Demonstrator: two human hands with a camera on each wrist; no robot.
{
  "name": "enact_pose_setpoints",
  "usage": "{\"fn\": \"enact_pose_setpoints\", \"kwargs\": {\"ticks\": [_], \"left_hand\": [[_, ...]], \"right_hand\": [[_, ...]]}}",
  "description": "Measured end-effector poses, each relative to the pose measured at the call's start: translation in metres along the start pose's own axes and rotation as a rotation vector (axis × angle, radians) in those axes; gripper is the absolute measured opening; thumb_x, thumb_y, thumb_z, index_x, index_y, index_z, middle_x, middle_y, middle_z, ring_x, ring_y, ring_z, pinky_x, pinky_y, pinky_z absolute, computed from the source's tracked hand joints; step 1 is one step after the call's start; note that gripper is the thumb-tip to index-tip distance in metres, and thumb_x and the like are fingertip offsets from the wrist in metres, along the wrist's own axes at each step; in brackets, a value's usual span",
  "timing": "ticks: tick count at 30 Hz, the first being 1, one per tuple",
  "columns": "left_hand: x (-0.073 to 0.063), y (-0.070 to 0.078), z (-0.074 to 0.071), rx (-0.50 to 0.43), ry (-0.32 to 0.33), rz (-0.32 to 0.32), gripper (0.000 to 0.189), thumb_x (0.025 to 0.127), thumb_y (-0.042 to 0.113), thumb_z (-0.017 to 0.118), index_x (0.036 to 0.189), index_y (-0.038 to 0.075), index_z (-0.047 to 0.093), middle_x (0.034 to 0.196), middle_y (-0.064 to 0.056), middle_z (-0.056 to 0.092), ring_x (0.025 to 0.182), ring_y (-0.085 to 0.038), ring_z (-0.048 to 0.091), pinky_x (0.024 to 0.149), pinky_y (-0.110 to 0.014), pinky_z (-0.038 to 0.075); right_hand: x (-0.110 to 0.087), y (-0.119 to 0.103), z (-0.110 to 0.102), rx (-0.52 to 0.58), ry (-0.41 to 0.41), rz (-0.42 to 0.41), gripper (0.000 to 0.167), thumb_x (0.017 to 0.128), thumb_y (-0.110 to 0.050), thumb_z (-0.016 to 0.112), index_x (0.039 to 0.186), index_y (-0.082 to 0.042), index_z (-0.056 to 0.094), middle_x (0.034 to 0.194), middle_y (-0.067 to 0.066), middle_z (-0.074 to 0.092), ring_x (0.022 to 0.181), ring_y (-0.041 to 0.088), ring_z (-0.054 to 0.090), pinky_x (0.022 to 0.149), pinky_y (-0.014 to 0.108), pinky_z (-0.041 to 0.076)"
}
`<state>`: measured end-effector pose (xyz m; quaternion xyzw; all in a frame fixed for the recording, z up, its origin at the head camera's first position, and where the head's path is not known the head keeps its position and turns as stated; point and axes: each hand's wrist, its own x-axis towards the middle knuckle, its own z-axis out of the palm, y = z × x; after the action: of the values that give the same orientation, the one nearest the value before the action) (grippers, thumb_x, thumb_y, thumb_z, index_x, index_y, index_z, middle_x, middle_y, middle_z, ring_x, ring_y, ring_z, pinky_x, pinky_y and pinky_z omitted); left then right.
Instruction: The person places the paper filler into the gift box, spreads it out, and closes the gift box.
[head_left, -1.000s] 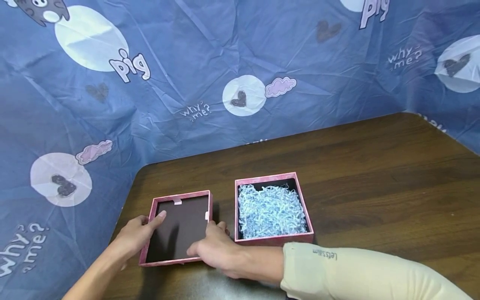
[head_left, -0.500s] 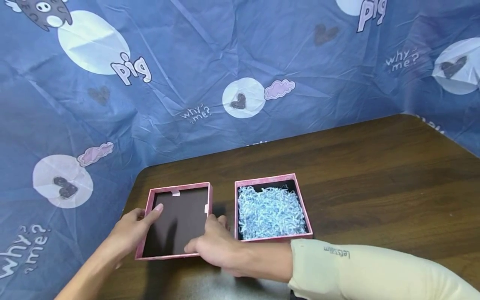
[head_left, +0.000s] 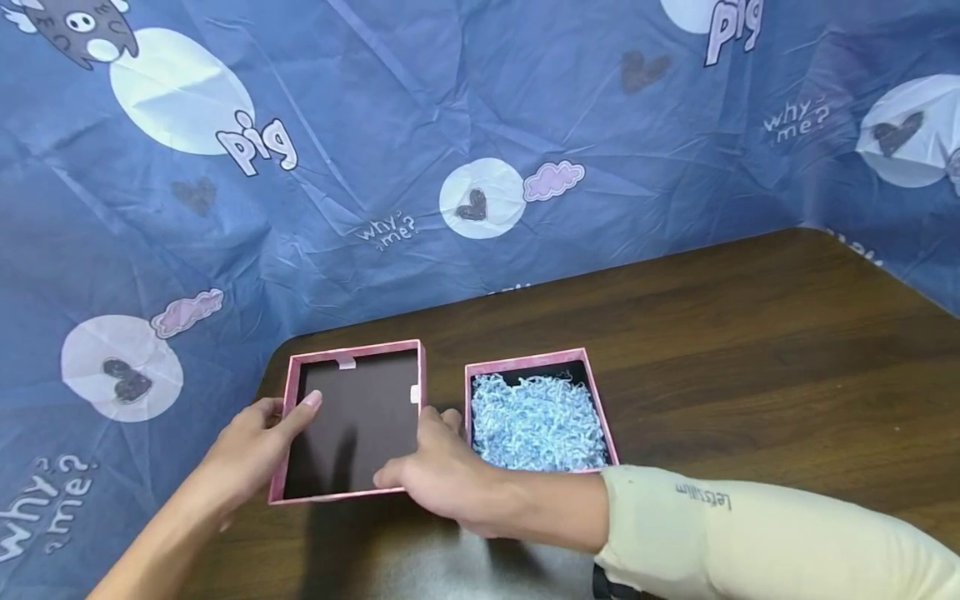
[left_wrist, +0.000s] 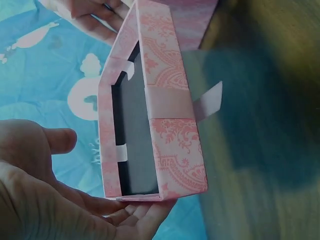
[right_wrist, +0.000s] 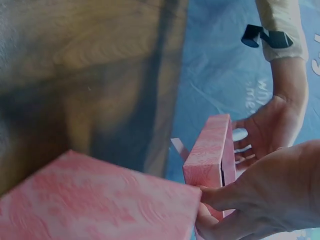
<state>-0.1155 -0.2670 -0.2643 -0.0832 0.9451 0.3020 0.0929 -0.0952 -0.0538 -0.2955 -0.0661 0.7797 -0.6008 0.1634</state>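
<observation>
Both hands hold a shallow pink box lid (head_left: pixel 352 425), its dark inside facing up and white ribbon tabs at its edges. In the head view my left hand (head_left: pixel 255 446) is at the lid's left side, thumb over the rim; the left wrist view shows its fingers (left_wrist: pixel 145 215) under the lid's end. My right hand (head_left: pixel 442 475) grips the near right corner between thumb and fingers. Pink patterned paper covers the lid's outer wall (left_wrist: pixel 167 65), and a ribbon end (left_wrist: pixel 210 100) sticks out below. Right of it stands a pink box (head_left: pixel 536 421) filled with light blue shredded paper.
Everything is over a dark wooden table (head_left: pixel 720 350) with a rounded back corner. A blue printed cloth (head_left: pixel 360 125) hangs behind and to the left. The box's pink side (right_wrist: pixel 100 200) lies close to the right hand in the right wrist view.
The lid has risen off the table and moved slightly away from the person, both hands moving with it. The box with shredded paper has stayed in place.
</observation>
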Motion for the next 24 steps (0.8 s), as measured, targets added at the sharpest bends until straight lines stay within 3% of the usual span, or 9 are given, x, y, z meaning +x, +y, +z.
{"fn": "enact_pose_setpoints", "kwargs": {"ticks": [4,9,11,16,21,24], "left_hand": [[-0.002,0.01,-0.003,-0.019,-0.003,0.025,0.083,0.097,0.059,0.038,0.138,-0.013,0.033,0.129,-0.03,0.048,0.117,-0.042,0.048,0.094,-0.055,0.041],[-0.004,0.024,-0.002,-0.06,-0.005,0.06,0.082,0.097,0.058,0.039,0.14,-0.01,0.032,0.128,-0.027,0.049,0.113,-0.037,0.05,0.09,-0.05,0.047],[-0.004,0.03,0.0,-0.077,-0.008,0.07,0.081,0.096,0.058,0.04,0.14,-0.01,0.032,0.126,-0.025,0.05,0.11,-0.035,0.052,0.088,-0.048,0.048],[-0.005,0.046,0.008,-0.14,-0.021,0.089,0.078,0.097,0.056,0.043,0.139,-0.008,0.034,0.125,-0.024,0.051,0.107,-0.033,0.055,0.087,-0.046,0.051],[-0.005,0.065,0.022,-0.271,-0.05,0.142,0.072,0.097,0.052,0.047,0.137,-0.008,0.037,0.124,-0.024,0.052,0.105,-0.031,0.06,0.085,-0.043,0.053],[-0.004,0.077,0.031,-0.346,-0.066,0.179,0.067,0.098,0.048,0.049,0.134,-0.008,0.04,0.121,-0.023,0.053,0.101,-0.03,0.063,0.083,-0.042,0.054]], "right_hand": [[0.0,-0.007,-0.015,0.07,-0.025,-0.01,0.064,0.076,-0.015,0.074,0.131,0.003,0.045,0.133,0.018,0.032,0.125,0.033,0.034,0.104,0.049,0.03],[0.003,-0.012,-0.036,0.05,-0.056,-0.041,0.055,0.08,-0.016,0.07,0.128,-0.002,0.049,0.141,0.018,0.031,0.129,0.03,0.033,0.105,0.049,0.031],[0.003,-0.012,-0.045,0.001,-0.062,-0.049,0.059,0.081,-0.018,0.069,0.133,-0.001,0.046,0.139,0.018,0.033,0.129,0.03,0.034,0.105,0.049,0.032],[0.0,-0.011,-0.067,-0.037,-0.082,-0.033,0.068,0.084,-0.02,0.067,0.143,-0.003,0.038,0.15,0.016,0.023,0.14,0.03,0.02,0.111,0.053,0.022],[-0.008,-0.012,-0.098,-0.039,-0.072,-0.038,0.048,0.086,-0.017,0.066,0.129,-0.003,0.049,0.133,0.016,0.038,0.125,0.03,0.035,0.101,0.05,0.034],[-0.013,-0.011,-0.118,-0.042,-0.074,-0.051,0.046,0.086,-0.017,0.066,0.126,0.0,0.049,0.123,0.017,0.042,0.114,0.03,0.043,0.095,0.046,0.039]]}}
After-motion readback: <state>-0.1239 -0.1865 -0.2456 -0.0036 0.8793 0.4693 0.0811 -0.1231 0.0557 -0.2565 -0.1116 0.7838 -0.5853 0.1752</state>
